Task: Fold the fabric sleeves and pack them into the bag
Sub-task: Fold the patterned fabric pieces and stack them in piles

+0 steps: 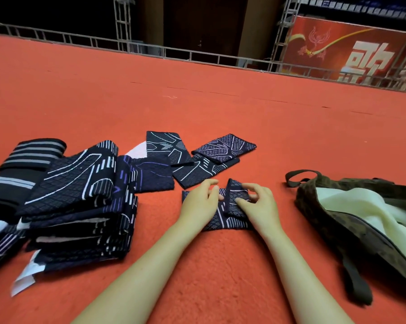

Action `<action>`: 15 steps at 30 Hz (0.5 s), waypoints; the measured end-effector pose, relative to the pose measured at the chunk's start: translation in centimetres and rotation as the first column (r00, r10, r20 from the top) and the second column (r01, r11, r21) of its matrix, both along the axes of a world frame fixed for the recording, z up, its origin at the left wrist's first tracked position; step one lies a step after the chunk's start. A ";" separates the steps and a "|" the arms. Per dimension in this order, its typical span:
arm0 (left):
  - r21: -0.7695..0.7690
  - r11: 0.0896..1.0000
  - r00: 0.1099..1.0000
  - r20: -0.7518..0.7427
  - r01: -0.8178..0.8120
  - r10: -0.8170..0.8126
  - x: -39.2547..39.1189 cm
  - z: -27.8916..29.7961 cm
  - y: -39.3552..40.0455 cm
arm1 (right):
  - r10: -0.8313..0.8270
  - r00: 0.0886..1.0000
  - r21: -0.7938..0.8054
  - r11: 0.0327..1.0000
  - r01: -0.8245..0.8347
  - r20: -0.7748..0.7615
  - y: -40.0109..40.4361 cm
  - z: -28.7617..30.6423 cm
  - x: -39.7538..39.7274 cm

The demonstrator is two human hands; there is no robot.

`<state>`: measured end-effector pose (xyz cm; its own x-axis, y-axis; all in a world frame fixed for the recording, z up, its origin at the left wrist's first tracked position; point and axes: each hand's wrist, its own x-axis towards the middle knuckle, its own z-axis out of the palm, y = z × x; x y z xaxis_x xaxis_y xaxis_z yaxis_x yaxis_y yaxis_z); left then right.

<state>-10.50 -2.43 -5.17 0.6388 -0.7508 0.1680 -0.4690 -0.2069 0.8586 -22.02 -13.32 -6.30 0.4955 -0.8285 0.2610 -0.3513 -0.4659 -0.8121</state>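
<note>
- Head view: a dark patterned sleeve [217, 216] lies flat on the red carpet [197, 101], near the carpet's near edge, between a pile of sleeves [75, 202] at the left and the bag [351, 220] at the right.
- Left hand [200, 202] rests on the sleeve's left part, fingers loosely bent, gripping nothing.
- Right hand [258, 202] pinches the sleeve's right flap, which is lifted and turned over the middle.
- Folded sleeves [223, 148] lie just beyond the hands.
- The bag gapes open, pale cloth [360, 206] inside it.
</note>
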 end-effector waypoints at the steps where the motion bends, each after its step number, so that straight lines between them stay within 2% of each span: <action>1: 0.003 1.000 1.000 -0.011 0.006 -0.006 0.1 -0.1 -0.1 | -0.010 0.998 0.057 0.998 0.007 0.054 0.0 0.1 -0.1; 5: 0.011 0.999 0.999 -0.034 0.041 -0.041 0.0 -0.2 -0.2 | 0.066 0.953 0.177 0.977 -0.123 0.297 0.6 0.8 0.1; 7: -0.019 0.998 0.993 -0.096 0.068 -0.069 0.0 -0.2 -0.2 | 0.106 0.935 0.144 0.976 -0.163 0.340 1.0 1.1 0.2; 10: -0.197 0.980 0.918 -0.394 -0.029 -0.052 0.3 0.5 -0.1 | 0.157 0.955 -0.012 0.987 -0.159 0.253 0.9 1.0 0.2; 12: -0.227 0.969 0.870 -0.491 -0.097 -0.028 0.9 1.3 0.2 | 0.210 0.967 -0.105 0.975 -0.197 0.141 1.0 0.5 0.3; 13: -0.201 0.975 0.892 -0.452 -0.096 -0.006 1.2 1.9 0.5 | 0.238 0.968 -0.131 0.965 -0.226 0.078 1.0 0.2 0.4; 15: -0.093 0.995 0.982 -0.187 -0.035 0.018 2.2 2.5 1.5 | 0.294 0.954 -0.180 0.937 -0.298 -0.050 1.3 -0.4 0.5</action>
<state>-8.31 -0.98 -2.66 0.6851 -0.7194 0.1143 -0.2946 -0.1301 0.9467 -21.47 -12.07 -6.67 0.7185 -0.5819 0.3809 -0.1913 -0.6919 -0.6962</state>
